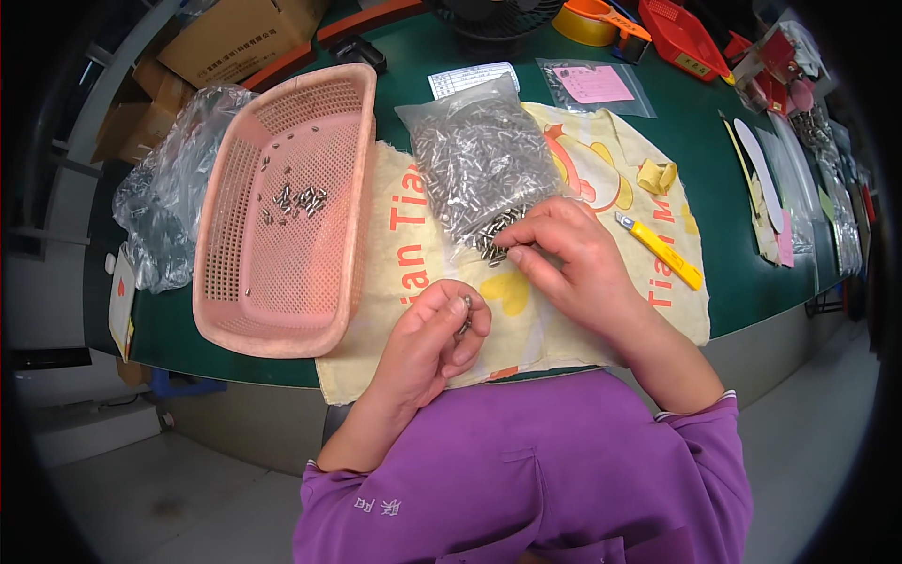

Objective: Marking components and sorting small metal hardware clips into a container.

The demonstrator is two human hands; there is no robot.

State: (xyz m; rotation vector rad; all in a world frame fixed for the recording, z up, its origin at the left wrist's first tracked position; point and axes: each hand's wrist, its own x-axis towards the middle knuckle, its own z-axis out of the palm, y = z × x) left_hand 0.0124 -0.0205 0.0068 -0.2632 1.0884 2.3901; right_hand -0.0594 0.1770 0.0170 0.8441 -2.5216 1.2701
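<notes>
- The left hand is near the front edge of the table, over the cloth. Its fingers are curled in and hold a few small metal pins between thumb and fingers.
- The right hand lies on the cloth, just right of the left hand. Its fingertips are pinched narrow on loose pins at the open mouth of the bag; I cannot tell if a pin is really gripped.
- The bag is clear plastic, full of the same pins, and lies in the middle of the table on the cloth, with its mouth toward the person.
- A pink basket stands at the left side of the cloth, close to the front edge. A small group of pins lies inside it, in its far half.
- A yellow knife lies on the cloth, right of the right hand.
- A crumpled clear bag is at the left edge of the table, beside the basket.
</notes>
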